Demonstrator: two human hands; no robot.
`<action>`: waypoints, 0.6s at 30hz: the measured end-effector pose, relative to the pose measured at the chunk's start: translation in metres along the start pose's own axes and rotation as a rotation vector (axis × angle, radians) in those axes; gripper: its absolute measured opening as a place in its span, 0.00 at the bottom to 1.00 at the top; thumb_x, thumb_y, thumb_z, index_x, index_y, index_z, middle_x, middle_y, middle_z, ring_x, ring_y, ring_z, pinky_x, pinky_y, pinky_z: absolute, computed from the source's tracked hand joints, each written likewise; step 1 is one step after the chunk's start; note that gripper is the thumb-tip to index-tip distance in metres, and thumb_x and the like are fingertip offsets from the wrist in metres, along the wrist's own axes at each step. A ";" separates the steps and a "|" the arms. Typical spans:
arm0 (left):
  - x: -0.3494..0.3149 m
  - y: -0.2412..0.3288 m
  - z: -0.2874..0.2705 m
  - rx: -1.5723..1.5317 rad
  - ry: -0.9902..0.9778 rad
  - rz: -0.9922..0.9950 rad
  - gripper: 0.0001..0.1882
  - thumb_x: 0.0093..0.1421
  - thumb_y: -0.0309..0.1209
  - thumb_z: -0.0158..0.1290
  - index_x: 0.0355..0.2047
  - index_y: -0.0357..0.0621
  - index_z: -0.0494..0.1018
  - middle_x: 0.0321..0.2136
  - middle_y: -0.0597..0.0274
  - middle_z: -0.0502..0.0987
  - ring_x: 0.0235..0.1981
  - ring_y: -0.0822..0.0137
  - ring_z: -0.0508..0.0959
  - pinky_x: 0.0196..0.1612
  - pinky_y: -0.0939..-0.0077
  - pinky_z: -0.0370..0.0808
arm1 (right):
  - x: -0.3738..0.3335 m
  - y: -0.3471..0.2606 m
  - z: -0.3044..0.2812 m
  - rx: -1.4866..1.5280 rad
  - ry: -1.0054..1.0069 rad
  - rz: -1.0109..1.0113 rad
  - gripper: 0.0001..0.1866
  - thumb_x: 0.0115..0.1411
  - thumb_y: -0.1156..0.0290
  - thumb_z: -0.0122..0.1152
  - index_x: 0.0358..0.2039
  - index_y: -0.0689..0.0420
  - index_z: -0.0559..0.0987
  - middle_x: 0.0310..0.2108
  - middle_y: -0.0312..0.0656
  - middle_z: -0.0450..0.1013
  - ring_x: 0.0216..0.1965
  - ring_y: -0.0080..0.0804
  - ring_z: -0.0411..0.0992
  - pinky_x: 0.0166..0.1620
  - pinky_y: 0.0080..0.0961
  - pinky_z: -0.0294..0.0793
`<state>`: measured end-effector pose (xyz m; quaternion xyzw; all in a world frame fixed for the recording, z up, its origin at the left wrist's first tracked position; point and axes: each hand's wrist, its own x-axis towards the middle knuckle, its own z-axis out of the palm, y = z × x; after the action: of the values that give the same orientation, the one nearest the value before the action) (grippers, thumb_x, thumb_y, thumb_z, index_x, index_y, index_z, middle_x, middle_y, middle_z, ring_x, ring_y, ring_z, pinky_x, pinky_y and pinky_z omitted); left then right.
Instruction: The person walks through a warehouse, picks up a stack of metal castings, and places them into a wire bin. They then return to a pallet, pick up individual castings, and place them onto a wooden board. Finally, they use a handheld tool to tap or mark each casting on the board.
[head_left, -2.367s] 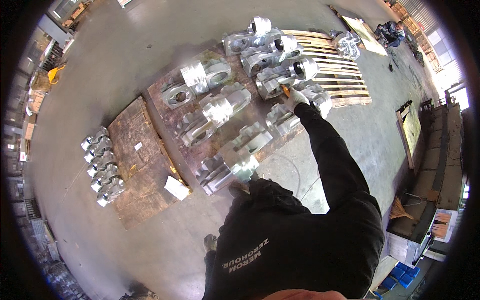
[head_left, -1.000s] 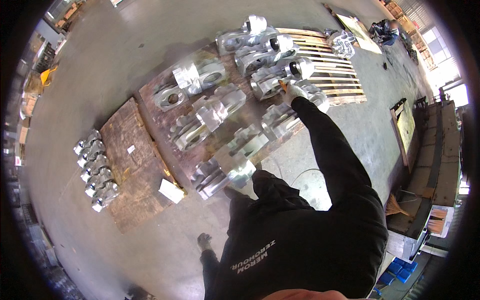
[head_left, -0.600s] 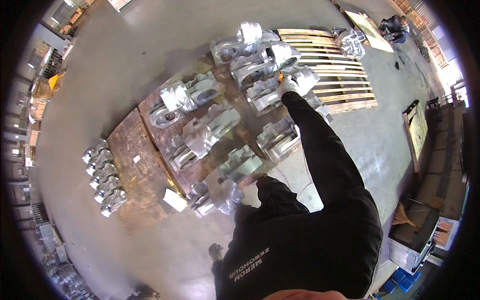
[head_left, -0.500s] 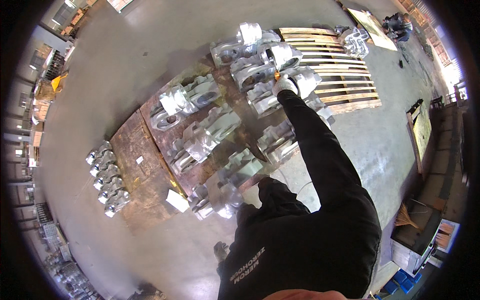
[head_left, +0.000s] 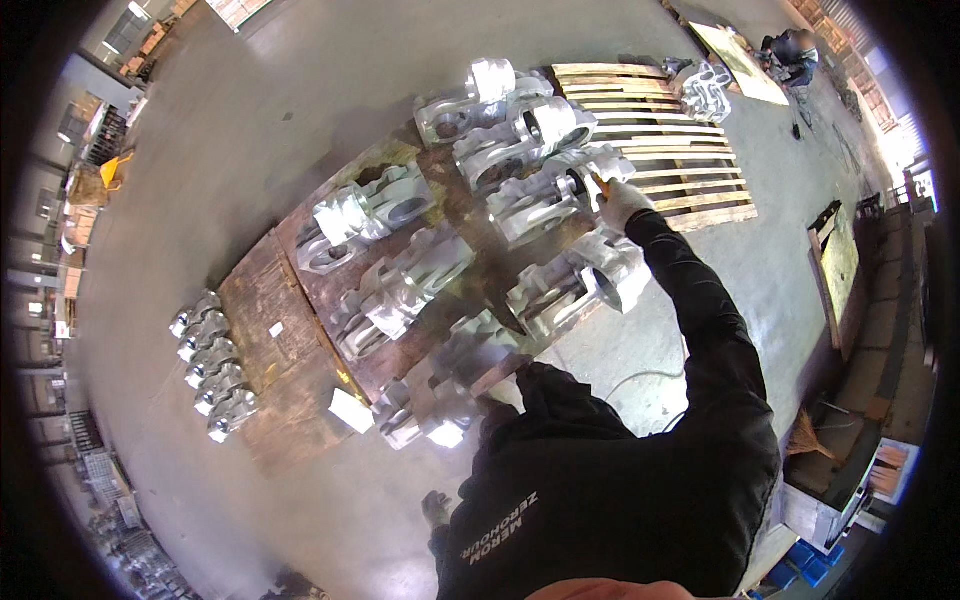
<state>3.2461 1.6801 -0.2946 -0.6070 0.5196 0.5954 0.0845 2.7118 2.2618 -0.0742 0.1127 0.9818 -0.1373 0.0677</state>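
My right hand, in a pale glove, is closed on a small orange object whose kind I cannot make out. It reaches out at the right end of a grey metal casting, beside its round opening. More large castings lie in two rows, among them one with a wide bore nearer to me and another farther off. My left hand, gloved too, hangs low by my side over the floor, fingers loosely apart, with nothing visible in it.
The castings rest on a brown board platform. Smaller shiny metal parts line its left side, near a white sheet. Beyond is a slatted wooden pallet bearing a casting. Another person crouches far right. A broom stands at right.
My right hand has come back nearer and to the right with the orange object, from the top of the casting to its right end. My left hand has barely moved.
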 end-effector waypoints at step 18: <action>-0.035 0.023 0.015 0.173 -0.047 0.198 0.21 0.62 0.42 0.52 0.49 0.41 0.68 0.38 0.48 0.76 0.31 0.56 0.78 0.37 0.59 0.76 | 0.141 0.137 0.065 0.094 0.215 0.277 0.20 0.58 0.57 0.53 0.41 0.61 0.74 0.35 0.59 0.76 0.41 0.57 0.75 0.44 0.47 0.74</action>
<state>3.2282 1.6990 -0.2587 -0.5290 0.6242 0.5679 0.0897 2.6148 2.3999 -0.1940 0.2641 0.9509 -0.1597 -0.0249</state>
